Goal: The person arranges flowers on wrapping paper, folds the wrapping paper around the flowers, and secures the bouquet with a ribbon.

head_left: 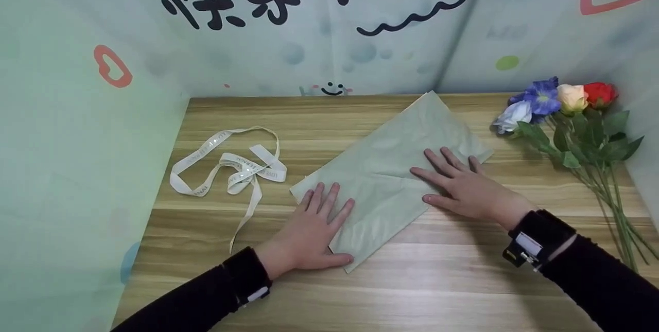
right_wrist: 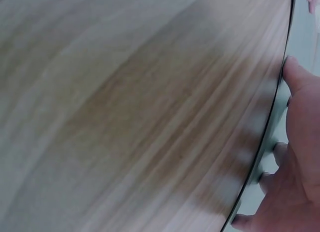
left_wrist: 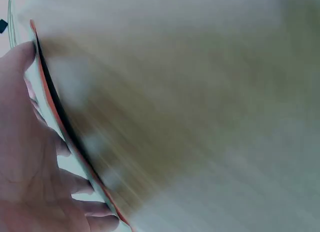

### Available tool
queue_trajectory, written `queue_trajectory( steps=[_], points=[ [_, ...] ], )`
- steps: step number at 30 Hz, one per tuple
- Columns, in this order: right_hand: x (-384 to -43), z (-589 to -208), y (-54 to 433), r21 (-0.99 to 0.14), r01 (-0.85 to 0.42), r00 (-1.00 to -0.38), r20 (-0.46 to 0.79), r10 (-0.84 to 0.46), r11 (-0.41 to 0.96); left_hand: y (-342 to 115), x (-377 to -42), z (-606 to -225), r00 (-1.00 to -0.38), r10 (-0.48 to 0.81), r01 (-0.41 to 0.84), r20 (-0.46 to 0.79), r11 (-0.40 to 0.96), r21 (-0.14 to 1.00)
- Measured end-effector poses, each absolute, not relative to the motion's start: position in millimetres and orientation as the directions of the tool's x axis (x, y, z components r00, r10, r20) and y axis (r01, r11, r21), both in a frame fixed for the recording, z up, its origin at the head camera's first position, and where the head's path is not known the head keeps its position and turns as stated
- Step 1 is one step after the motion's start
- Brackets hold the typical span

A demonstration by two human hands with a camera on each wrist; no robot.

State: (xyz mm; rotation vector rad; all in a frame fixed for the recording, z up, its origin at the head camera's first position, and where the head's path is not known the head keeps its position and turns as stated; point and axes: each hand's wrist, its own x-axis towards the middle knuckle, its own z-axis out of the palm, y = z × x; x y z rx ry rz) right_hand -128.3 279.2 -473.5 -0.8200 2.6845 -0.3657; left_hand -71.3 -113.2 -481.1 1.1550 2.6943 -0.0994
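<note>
A pale green sheet of wrapping paper (head_left: 381, 167), seemingly folded, lies slantwise on the table. My left hand (head_left: 309, 234) rests spread on its lower left part, thumb near the bottom corner. On the right part lies my right hand (head_left: 468, 188), fingers spread over the paper. In the left wrist view the paper's layered edge (left_wrist: 55, 105) shows an orange-red line and a dark gap, beside the left hand (left_wrist: 30, 152). The right wrist view has the right hand (right_wrist: 302, 132) along the paper's thin dark edge, fingers straight.
A white printed ribbon (head_left: 193, 162) with a bow lies loosely at the left. On the right are artificial flowers (head_left: 592, 136) in blue, cream and red with long green stems. Printed cloth walls (head_left: 319, 59) close off the back and sides of the wooden table (head_left: 412, 280).
</note>
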Motion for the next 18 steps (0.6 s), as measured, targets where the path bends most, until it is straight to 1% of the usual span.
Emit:
queue_trajectory(
  steps=[6,9,13,16,18],
  points=[
    [-129.1,-468.6,280.4,-0.335,-0.505,-0.782,-0.213,-0.586,0.796,-111.1,-62.0,-478.3,-0.651,0.736,0.754,-0.186,0.655,-0.050],
    [-130.8,-468.6,279.9,-0.311,-0.524,-0.789,-0.172,-0.589,0.793,-110.3,-59.4,-476.7,-0.627,0.761,0.778,-0.166,0.623,-0.082],
    [-132.7,-473.7,278.8,-0.263,-0.566,-0.796,-0.072,-0.601,0.781,-107.9,-58.2,-471.8,-0.565,0.811,0.825,-0.151,0.561,-0.072],
    [-132.2,-478.2,276.8,-0.235,-0.594,-0.793,0.011,-0.609,0.770,-105.8,-56.9,-470.7,-0.501,0.855,0.865,-0.130,0.498,-0.061],
    [-131.3,-480.1,274.4,-0.228,-0.599,-0.794,0.043,-0.606,0.768,-104.1,-54.9,-473.1,-0.454,0.885,0.891,-0.103,0.451,-0.056]
  ],
)
